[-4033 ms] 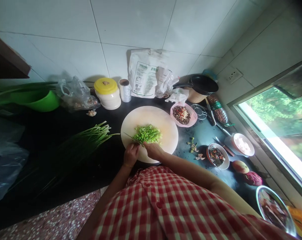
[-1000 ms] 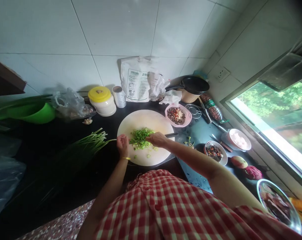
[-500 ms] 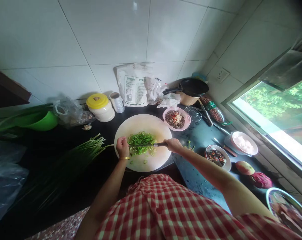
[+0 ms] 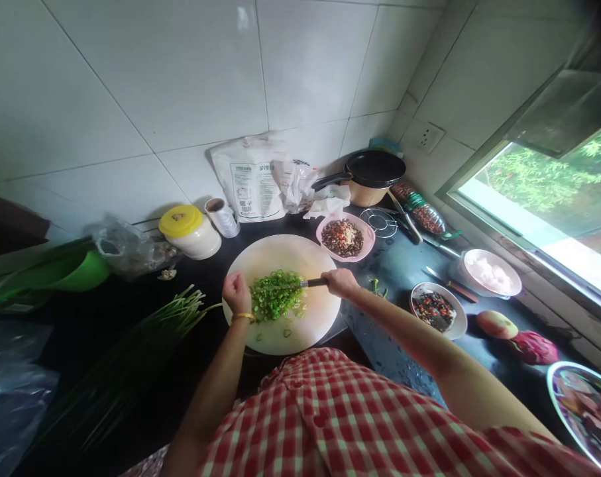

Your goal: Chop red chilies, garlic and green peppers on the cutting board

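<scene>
The right hand [image 4: 344, 283] grips a knife [image 4: 315, 282] over the board [image 4: 324, 317]; a slip could nick the curled left hand [image 4: 236, 292], contents unclear.

Pale tiled walls [image 4: 205, 73] (bright window [image 4: 539, 185]).

Before you, chopped greens [image 4: 275, 305] lie on the board [image 4: 317, 324]; the scallion bunch [image 4: 175, 317] lies left, 2 fruits [image 4: 497, 324] right, a bag [image 4: 255, 189] behind.

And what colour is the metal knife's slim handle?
The slim handle looks black in the head view.
</scene>
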The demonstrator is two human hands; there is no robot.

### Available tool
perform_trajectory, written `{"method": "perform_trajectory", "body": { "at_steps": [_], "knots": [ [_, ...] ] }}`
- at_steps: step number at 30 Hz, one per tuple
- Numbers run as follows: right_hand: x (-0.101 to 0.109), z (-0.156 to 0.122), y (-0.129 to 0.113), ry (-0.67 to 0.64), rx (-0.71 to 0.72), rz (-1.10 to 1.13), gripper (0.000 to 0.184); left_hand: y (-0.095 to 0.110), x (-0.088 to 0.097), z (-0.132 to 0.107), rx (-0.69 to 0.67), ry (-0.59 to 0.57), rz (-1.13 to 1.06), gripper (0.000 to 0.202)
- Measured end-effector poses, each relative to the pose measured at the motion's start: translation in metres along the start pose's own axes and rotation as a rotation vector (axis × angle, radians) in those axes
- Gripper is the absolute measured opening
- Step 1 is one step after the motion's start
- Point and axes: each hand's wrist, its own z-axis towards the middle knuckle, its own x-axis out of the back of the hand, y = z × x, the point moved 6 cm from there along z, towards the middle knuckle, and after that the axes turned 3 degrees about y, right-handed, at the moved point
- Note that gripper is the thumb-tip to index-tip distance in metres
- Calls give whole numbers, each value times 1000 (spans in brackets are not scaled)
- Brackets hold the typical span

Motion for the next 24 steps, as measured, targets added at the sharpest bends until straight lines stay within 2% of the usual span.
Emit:
{"method": "perform_trajectory", "body": {
  "at_steps": [2,4,6,9,12,15,18,22,24],
  "knots": [
    [19,8,-1,60,43,-21,29,-3,-6,12,62,27,-10,20],
    [27,15,-1,83,55,-35,28,-12,-13,17,141,3,6,18],
    [18,17,2,43,12,-25,27,-15,-18,13,137,-48,38,18],
    [-5,13,9,-28,-75,26,29,-5,-20,4,1,-87,67,21],
    [-3,11,10,-14,-62,48,28,6,-22,12,-86,-43,63,22],
    [16,15,7,46,-19,22,28,-3,-35,34,11,-41,42,21],
    [13,16,8,27,-59,16,28,-19,-50,41,108,-126,54,20],
    [-13,6,14,-2,-163,81,28,-11,-50,29,-11,-144,52,22],
    [-12,2,16,17,-160,93,27,0,-52,28,-43,-132,30,24]
  ]
}}
